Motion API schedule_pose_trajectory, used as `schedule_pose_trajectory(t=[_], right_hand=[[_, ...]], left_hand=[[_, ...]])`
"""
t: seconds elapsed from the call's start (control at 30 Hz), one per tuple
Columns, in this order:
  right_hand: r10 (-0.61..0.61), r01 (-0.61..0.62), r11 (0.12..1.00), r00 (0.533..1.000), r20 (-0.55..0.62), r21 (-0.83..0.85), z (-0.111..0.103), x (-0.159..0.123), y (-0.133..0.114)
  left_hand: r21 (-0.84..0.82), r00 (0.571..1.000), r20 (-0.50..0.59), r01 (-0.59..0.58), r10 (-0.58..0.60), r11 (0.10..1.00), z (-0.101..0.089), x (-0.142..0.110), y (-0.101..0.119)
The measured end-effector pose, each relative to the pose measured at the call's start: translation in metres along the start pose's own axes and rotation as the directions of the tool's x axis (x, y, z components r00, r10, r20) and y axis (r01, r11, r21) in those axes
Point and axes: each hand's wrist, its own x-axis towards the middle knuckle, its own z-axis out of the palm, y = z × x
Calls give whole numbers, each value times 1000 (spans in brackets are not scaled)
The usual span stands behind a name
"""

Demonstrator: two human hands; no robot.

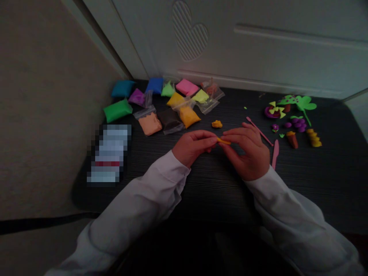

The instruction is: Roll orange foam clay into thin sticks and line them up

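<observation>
My left hand [193, 146] and my right hand [249, 152] meet over the middle of a dark table [316, 180]. Both pinch a small strip of orange clay [223, 141] between their fingertips. Both hands are closed on it. A small lump of orange clay [217, 124] lies on the table just beyond my hands. White sleeves cover both arms.
Several bags of coloured clay [161, 105] lie at the back left. A pink stick tool [259, 131] and a pink knife tool [275, 153] lie right of my right hand. Finished clay shapes [296, 115] sit at the back right. A blurred packet [109, 153] lies at the left edge. A white panel stands behind.
</observation>
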Motion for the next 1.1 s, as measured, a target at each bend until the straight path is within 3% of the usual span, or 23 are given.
schedule_pose_trajectory(t=[1.1], right_hand=[[25, -26, 999, 999, -25, -35, -1, -2, 3]], left_hand=[[-38, 999, -42, 1, -2, 999, -3, 2, 3]])
